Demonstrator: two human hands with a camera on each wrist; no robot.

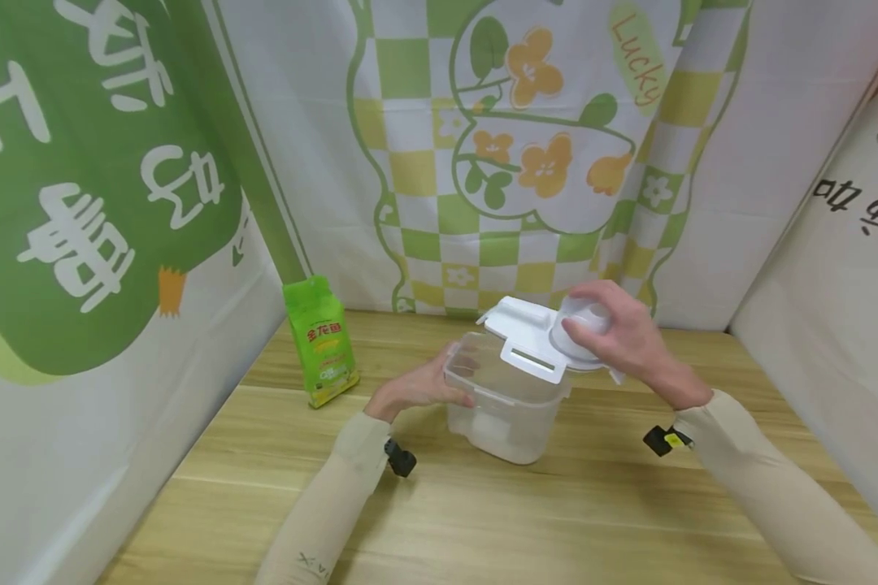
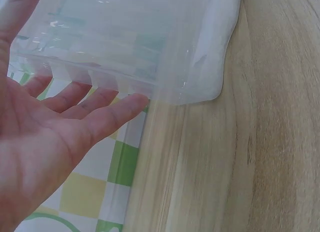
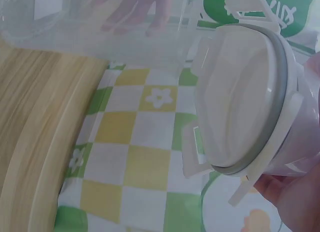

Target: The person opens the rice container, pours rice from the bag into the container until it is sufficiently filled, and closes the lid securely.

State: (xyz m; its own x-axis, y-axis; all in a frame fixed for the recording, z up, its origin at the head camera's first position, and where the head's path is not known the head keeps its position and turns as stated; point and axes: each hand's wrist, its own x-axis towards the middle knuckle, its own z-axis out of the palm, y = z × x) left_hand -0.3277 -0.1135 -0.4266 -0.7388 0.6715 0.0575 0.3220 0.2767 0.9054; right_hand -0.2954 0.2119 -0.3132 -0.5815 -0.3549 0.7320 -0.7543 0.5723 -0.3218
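On the table stands a clear plastic storage container [image 1: 508,426], its top partly uncovered. My left hand [image 1: 428,383] holds it by its left side, thumb on the near wall and fingers on the far side; the left wrist view shows those fingertips [image 2: 132,103] against the plastic. A white lid [image 1: 530,329] hangs tilted over the container's right part. My right hand [image 1: 622,329] grips the round white cup-like cap [image 1: 581,321] on that lid. In the right wrist view, the lid's underside [image 3: 240,97] with its grey seal and side clips shows apart from the container.
A green packet [image 1: 323,341] with red and yellow print stands upright at the left back of the wooden table [image 1: 497,520]. Printed cloths hang at the back [image 1: 424,162], the left [image 1: 80,203] and the right [image 1: 834,268].
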